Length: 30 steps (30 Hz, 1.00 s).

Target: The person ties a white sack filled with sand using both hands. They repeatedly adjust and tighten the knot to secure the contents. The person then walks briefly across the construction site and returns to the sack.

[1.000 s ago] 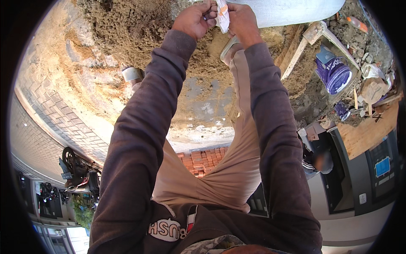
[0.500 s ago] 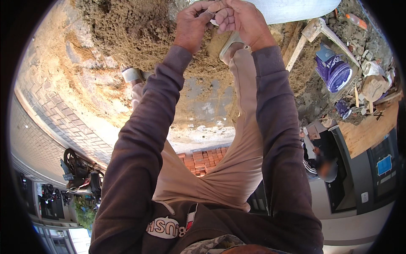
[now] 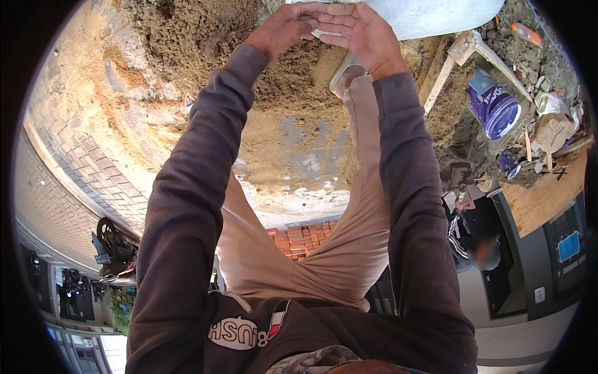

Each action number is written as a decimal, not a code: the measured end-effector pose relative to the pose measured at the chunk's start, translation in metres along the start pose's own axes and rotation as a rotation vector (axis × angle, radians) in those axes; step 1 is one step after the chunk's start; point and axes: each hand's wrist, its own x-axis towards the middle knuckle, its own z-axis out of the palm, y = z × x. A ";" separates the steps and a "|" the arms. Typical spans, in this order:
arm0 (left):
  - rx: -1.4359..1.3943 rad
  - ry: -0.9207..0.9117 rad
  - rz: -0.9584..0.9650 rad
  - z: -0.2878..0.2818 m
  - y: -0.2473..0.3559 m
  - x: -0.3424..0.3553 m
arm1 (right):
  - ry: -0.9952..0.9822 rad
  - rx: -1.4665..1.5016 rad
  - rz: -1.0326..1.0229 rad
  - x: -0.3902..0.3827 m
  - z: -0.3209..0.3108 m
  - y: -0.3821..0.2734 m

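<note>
A: How do the fingers stand?

B: From my remote view, my right hand (image 3: 372,40) opens its palm toward the camera, fingers pointing left. My left hand (image 3: 283,32) curls to meet them; whether it grips, I cannot tell. A white sliver (image 3: 319,33) shows between them, its long axis hidden.

A: Edges and room?

B: The picture's top edge crowds me; bare ground (image 3: 299,149) opens below. Rightward, the large white thing (image 3: 436,17) points its lower edge right and upward.
</note>
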 end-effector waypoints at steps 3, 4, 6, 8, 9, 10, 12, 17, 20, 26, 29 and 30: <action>0.070 0.014 0.024 -0.007 -0.002 0.002 | -0.046 0.121 0.025 0.001 0.006 0.003; -0.025 0.033 0.005 -0.011 -0.001 0.001 | -0.029 0.123 0.013 0.001 0.006 0.003; -0.215 0.068 -0.033 -0.015 0.004 -0.002 | 0.025 0.013 0.006 0.000 0.007 0.002; 0.043 0.212 0.106 -0.014 0.013 -0.003 | 0.093 -0.205 0.018 0.000 0.006 0.000; 0.173 0.283 0.173 -0.013 0.018 -0.003 | 0.067 -0.290 -0.040 -0.001 0.007 0.000; 0.318 0.281 0.214 -0.009 0.024 -0.005 | 0.040 -0.376 -0.098 -0.001 0.007 -0.001; 0.378 0.167 0.215 -0.005 0.037 -0.004 | 0.027 -0.504 -0.169 -0.002 0.010 0.000; -0.133 0.135 0.072 0.000 0.047 0.002 | 0.057 -0.917 -0.326 -0.002 0.017 0.002; 0.085 0.286 -0.023 -0.006 0.036 0.008 | 0.090 -1.109 -0.386 -0.001 0.018 0.002; -0.046 0.390 -0.003 -0.009 0.008 0.013 | 0.101 -1.142 -0.474 0.002 0.015 0.008; 0.047 0.498 -0.022 -0.005 0.002 0.016 | 0.110 -1.029 -0.720 0.003 0.012 0.008; 0.070 0.508 -0.014 -0.004 0.001 0.018 | 0.120 -0.860 -0.607 0.002 0.010 0.006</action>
